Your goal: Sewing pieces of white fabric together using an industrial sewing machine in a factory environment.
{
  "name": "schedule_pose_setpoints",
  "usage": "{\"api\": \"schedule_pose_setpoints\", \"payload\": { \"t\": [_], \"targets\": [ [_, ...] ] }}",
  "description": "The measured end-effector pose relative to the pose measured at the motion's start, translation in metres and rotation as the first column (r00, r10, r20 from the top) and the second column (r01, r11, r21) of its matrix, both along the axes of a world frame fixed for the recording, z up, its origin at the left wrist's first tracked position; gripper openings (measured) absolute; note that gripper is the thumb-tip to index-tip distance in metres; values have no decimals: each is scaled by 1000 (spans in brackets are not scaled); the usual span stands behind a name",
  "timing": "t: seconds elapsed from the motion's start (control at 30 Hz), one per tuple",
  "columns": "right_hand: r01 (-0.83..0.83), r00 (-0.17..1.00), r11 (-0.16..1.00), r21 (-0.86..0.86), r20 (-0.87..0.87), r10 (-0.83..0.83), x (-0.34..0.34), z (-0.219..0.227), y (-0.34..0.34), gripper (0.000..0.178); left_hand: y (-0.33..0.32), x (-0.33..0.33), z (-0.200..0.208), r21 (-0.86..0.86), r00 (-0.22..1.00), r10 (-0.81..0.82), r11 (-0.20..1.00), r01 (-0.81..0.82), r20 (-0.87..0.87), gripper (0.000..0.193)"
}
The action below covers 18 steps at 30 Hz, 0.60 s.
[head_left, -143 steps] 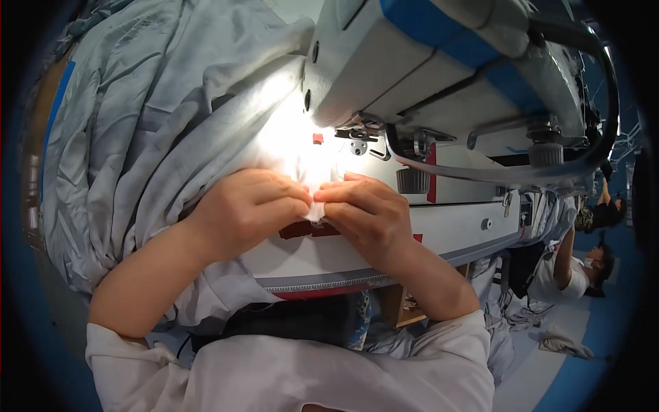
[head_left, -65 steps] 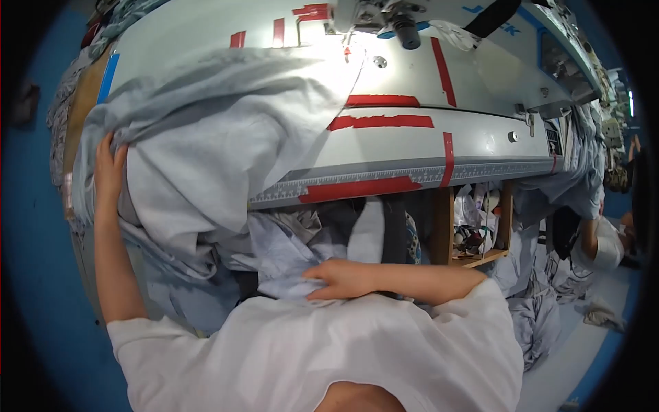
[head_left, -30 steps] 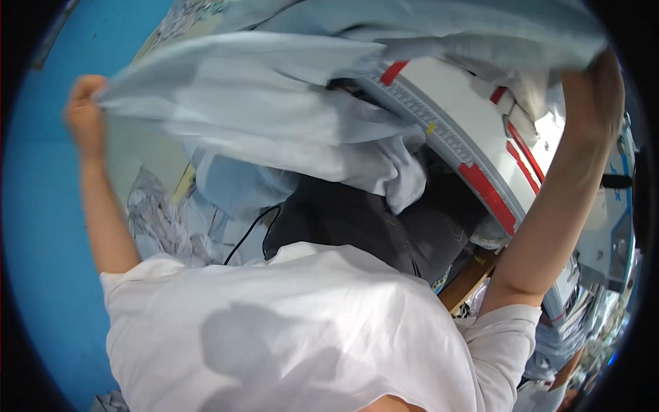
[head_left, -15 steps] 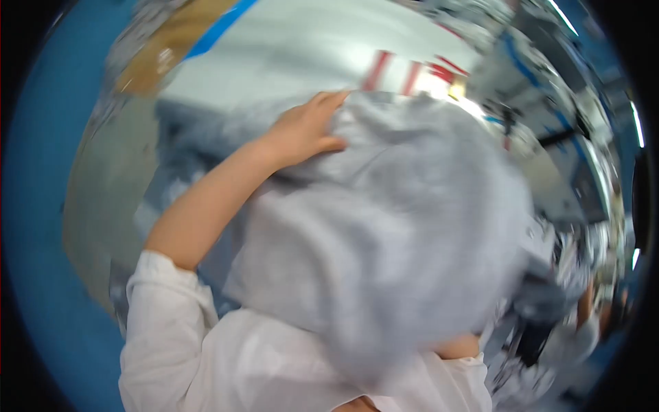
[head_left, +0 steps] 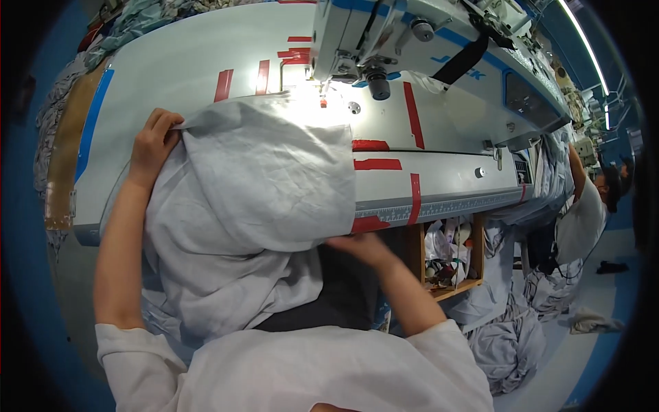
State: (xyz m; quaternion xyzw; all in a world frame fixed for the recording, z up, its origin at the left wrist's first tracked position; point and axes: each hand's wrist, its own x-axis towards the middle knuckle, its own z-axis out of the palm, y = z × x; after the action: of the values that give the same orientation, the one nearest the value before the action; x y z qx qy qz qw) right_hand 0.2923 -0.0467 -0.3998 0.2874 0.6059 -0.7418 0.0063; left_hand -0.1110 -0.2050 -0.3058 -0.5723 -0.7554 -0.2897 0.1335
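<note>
A light grey piece of cloth (head_left: 271, 172) lies over the near edge of the white sewing table, its far edge reaching the lit needle area of the sewing machine (head_left: 439, 51). The rest hangs in loose folds toward my lap. At the cloth's far left corner, my left hand (head_left: 154, 145) pinches the fabric between thumb and fingers. My right hand (head_left: 360, 247) is low, just under the table's front edge by the cloth's near right corner. Its fingertips touch or pass beneath the cloth there and are partly hidden and blurred, so their grip is unclear.
Red tape strips (head_left: 412, 113) mark the white table (head_left: 171, 51), and a ruler strip (head_left: 446, 206) runs along its front. A wooden drawer (head_left: 449, 292) with small items is open below. Cloth heaps (head_left: 508, 347) lie at right, where another person (head_left: 580, 226) sits.
The view has turned, bringing the sewing machine into full sight. The blurred, bunched cloth now lies spread across the table edge. My left hand holds its corner; my right hand has come into view.
</note>
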Motion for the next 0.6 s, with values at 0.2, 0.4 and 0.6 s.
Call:
{"api": "schedule_pose_setpoints", "payload": {
  "t": [0.2,0.4,0.6],
  "targets": [
    [-233,970,961,-152,-108,218,-6,24,-72,44,10,16,19,-145,947,281,942,-303,-154,45],
    [-277,948,954,112,-133,291,24,-11,-99,40,38,159,35,-346,938,-220,886,308,269,52],
    [-397,884,799,452,-45,465,7,-6,-101,51,38,163,16,-343,930,-351,865,366,106,66]
  ]
}}
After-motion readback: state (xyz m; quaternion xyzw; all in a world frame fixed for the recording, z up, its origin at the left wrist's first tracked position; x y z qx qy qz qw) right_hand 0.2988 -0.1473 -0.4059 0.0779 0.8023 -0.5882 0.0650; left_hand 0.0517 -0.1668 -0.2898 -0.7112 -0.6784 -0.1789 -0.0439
